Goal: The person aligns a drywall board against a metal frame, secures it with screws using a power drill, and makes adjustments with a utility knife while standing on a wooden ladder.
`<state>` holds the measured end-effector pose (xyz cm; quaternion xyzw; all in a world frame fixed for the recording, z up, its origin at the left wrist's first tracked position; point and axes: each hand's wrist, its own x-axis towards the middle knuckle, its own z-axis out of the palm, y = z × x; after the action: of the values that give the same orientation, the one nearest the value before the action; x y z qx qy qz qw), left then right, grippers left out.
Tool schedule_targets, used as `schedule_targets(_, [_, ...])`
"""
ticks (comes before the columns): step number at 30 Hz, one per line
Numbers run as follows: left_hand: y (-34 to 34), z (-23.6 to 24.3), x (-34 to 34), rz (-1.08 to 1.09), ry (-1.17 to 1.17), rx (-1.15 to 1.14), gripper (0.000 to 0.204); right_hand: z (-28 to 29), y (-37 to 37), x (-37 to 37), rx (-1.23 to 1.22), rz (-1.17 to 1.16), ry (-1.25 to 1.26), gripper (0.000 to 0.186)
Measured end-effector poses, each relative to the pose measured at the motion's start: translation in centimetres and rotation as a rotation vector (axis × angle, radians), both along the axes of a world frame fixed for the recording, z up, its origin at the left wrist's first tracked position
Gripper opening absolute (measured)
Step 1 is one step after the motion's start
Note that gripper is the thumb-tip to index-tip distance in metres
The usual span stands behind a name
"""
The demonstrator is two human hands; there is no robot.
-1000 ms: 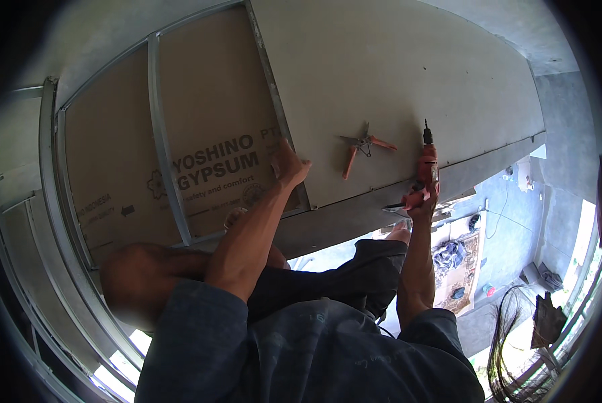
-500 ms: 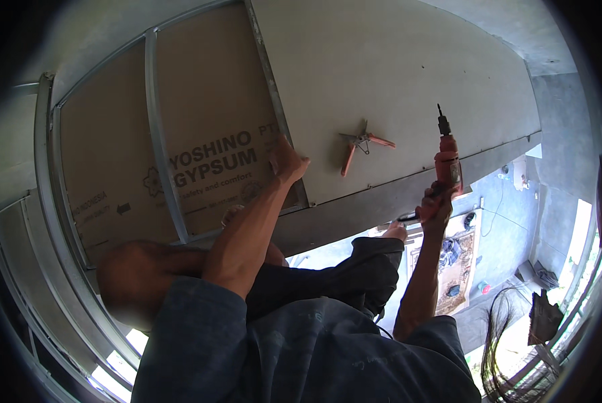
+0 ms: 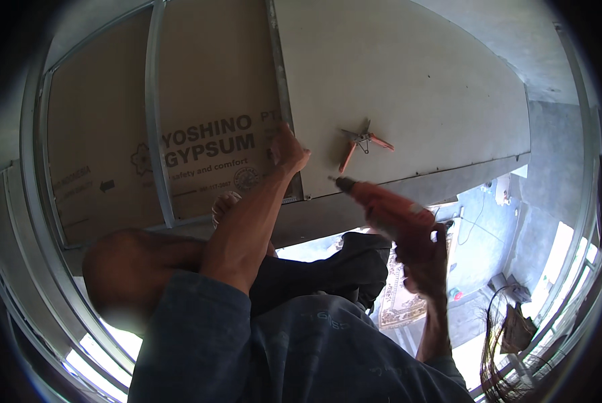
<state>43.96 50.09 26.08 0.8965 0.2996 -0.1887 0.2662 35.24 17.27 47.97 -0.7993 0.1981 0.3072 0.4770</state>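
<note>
My left hand [image 3: 287, 154] is closed on a metal stud [image 3: 277, 67] between the printed brown gypsum board [image 3: 113, 80] and the pale board [image 3: 415, 80]. My right hand [image 3: 425, 265] grips a red cordless or corded drill [image 3: 395, 211], slightly motion-blurred and tilted left, its bit near the pale board's lower edge, right of my left hand. Orange-handled snips [image 3: 344, 158] lie spread open on the pale board above the drill.
Another person [image 3: 126, 262] is beneath my left arm, a pale hand or glove [image 3: 223, 205] at the board's edge. Metal framing [image 3: 29, 154] runs along the left. Below, past the ledge [image 3: 448, 181], show a floor with a patterned mat [image 3: 398, 309] and a dark, stringy bundle [image 3: 516, 329].
The drill has swung from pointing upward at the right to tilting left, its bit now closer to my left hand. My left hand stays on the stud; the view has shifted slightly.
</note>
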Motion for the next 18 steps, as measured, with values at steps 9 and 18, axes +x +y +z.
schedule_targets(9, [-0.5,1.5,0.5,0.106,0.015,-0.11,0.068,0.3,6.3,-2.8,-0.072,0.392,-0.155,0.061])
schedule_targets(18, [0.1,0.7,0.6,0.116,0.06,-0.193,0.085,-0.1,6.9,-2.1,-0.053,0.4,-0.192,0.062])
